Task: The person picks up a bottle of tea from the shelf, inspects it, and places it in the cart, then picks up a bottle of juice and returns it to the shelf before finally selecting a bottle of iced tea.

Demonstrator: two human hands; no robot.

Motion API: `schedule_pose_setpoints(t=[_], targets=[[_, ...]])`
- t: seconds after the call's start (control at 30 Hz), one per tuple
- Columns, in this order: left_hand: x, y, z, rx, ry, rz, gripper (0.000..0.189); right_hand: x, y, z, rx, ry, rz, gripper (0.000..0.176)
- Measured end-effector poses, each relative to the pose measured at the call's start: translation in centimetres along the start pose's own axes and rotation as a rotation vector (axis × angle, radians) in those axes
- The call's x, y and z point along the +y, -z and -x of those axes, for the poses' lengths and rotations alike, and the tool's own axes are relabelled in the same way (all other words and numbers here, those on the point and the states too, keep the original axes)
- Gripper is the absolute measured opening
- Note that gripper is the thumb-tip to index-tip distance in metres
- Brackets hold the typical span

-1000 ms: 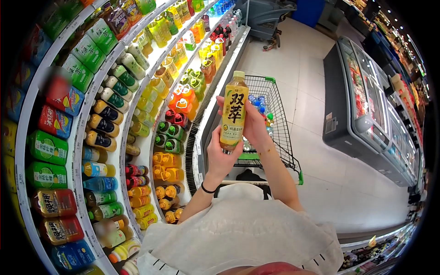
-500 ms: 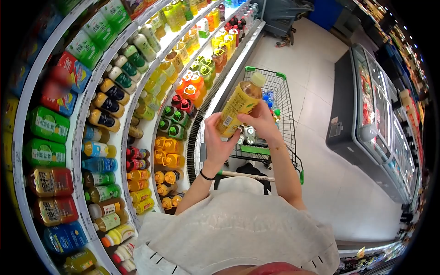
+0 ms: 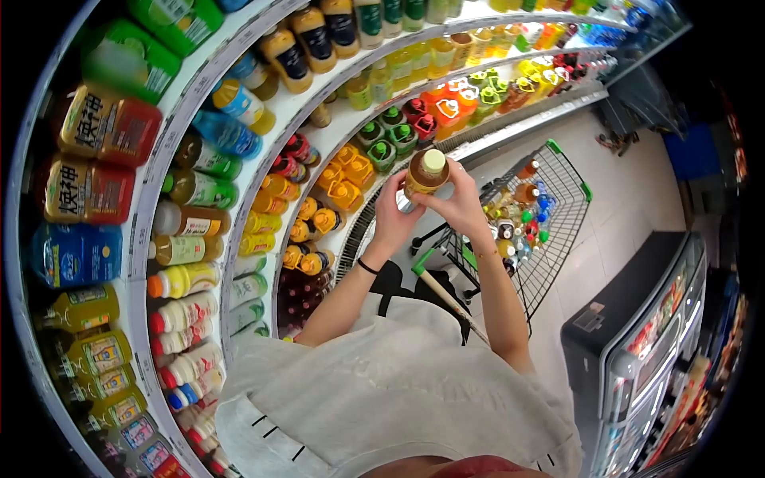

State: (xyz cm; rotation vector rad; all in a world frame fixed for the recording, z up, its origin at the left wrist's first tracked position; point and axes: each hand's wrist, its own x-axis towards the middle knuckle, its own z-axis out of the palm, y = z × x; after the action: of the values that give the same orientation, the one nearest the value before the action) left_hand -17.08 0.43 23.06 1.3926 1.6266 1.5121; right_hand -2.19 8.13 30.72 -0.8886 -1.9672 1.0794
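Observation:
A drink bottle (image 3: 427, 177) with a pale yellow-green cap and brown contents stands upright between my hands, cap toward me. My left hand (image 3: 394, 213), with a black band at the wrist, is closed around its left side. From the right, my right hand (image 3: 460, 205) grips the same bottle, thumb near its lower front. Most of the label is hidden by the steep angle and my fingers. Beyond my right forearm is a wire shopping cart (image 3: 562, 256) with green corner pieces. Several bottles (image 3: 510, 231) with mixed caps lie and stand inside it.
Curved drink shelves (image 3: 179, 103) packed with bottles and multipacks run along my left and ahead. A dark freezer case (image 3: 594, 327) with glass lids stands at the right. The cart's handle (image 3: 446, 293) is close in front of my body.
My view has turned left toward the shelves, so the cart and freezer appear rotated. The bottle has gone from tilted, label showing, to upright with its cap facing me. Both hands keep hold of it.

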Motion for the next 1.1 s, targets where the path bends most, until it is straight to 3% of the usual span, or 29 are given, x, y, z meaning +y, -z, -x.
schedule_pose_setpoints(t=[0.17, 0.27, 0.43, 0.5, 0.57, 0.63, 0.7, 0.83, 0.9, 1.1], targets=[[-7.0, 4.2, -2.6, 0.155, 0.034, -0.142, 0.063, 4.6, -9.1, -5.0, -0.074, -0.059, -0.210, 0.070], [-12.8, 5.4, -4.2, 0.189, 0.175, -0.332, 0.067, 7.0, -12.7, -8.7, -0.114, -0.028, -0.096, 0.068], [-17.2, 5.3, -8.7, 0.316, 0.201, -0.329, 0.073, 11.8, -18.4, -14.5, -0.114, 0.012, -0.029, 0.066], [-19.6, 4.7, -10.5, 0.476, 0.155, -0.109, 0.075, 13.7, -20.3, -16.8, -0.091, 0.017, -0.046, 0.066], [-22.0, 4.9, -11.4, 0.402, 0.217, -0.303, 0.080, 15.7, -22.3, -18.1, -0.069, 0.004, -0.064, 0.065], [-23.4, 4.3, -12.6, 0.514, 0.130, -0.049, 0.085, 17.0, -23.7, -19.6, -0.045, 0.033, -0.141, 0.067], [-24.5, 4.2, -12.7, 0.465, 0.187, -0.117, 0.089, 18.4, -24.7, -20.4, -0.053, 0.026, -0.101, 0.067], [-25.8, 4.0, -13.7, 0.455, 0.206, 0.033, 0.093, 20.4, -26.7, -22.2, -0.115, 0.109, -0.080, 0.064], [-25.7, 4.5, -14.3, 0.479, 0.211, 0.157, 0.095, 20.4, -27.2, -22.9, -0.140, 0.048, -0.107, 0.065], [-28.1, 5.8, -15.3, 0.468, 0.232, 0.188, 0.092, 21.6, -28.4, -24.3, -0.091, 0.120, -0.015, 0.071]])
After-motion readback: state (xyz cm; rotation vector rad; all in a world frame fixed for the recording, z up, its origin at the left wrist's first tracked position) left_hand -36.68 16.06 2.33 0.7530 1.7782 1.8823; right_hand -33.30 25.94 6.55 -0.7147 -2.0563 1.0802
